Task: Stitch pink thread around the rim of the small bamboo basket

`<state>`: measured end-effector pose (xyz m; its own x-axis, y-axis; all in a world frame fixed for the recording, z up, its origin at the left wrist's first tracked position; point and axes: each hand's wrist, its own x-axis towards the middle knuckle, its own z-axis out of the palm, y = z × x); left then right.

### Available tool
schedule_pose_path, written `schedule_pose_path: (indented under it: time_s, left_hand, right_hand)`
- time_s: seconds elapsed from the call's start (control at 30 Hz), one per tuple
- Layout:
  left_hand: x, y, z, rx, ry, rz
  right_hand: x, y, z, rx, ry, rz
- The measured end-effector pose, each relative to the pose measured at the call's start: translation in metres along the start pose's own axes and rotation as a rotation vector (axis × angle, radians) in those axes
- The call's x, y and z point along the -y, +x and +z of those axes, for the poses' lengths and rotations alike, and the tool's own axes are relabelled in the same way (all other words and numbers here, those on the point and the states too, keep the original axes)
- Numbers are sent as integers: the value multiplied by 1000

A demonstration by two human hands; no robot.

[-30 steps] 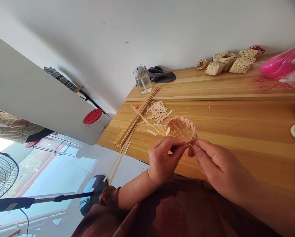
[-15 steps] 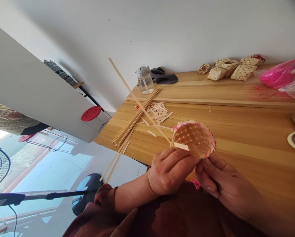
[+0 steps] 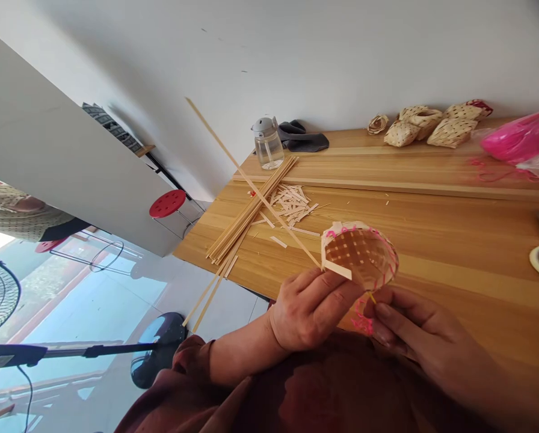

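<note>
I am pinching the edge of the little woven basket [image 3: 360, 255] with my left hand [image 3: 314, 310], and a long thin strip [image 3: 219, 142] is sticking out past my fingers. My right hand [image 3: 414, 337] is curling near the pink thread [image 3: 362, 325], but I cannot tell if it is pinching anything. The strip could be snapping if I am bending it too hard, and the thread could be tangling if it is hanging loose. The basket is sitting at two o'clock from my left hand and eleven o'clock from my right hand
</note>
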<state>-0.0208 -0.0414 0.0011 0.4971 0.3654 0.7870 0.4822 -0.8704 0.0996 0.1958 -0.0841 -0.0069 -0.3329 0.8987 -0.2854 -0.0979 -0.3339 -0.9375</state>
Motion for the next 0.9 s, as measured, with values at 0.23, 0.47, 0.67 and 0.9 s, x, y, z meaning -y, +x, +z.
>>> schedule_pose_path:
  time_s: [0.23, 0.47, 0.67, 0.9]
  left_hand:
    - [4, -7, 9, 112, -1, -61]
    - [-3, 1, 4, 240, 58, 106]
    - [-9, 0, 8, 264, 22, 185]
    - [-1, -1, 8, 366, -211, 59]
  right_hand:
    - [23, -13, -9, -253, -838, -411]
    - [45, -7, -11, -308, -1339, -565]
    - [32, 8, 1, -265, -1344, -465]
    - [64, -13, -2, -540, -883, -624]
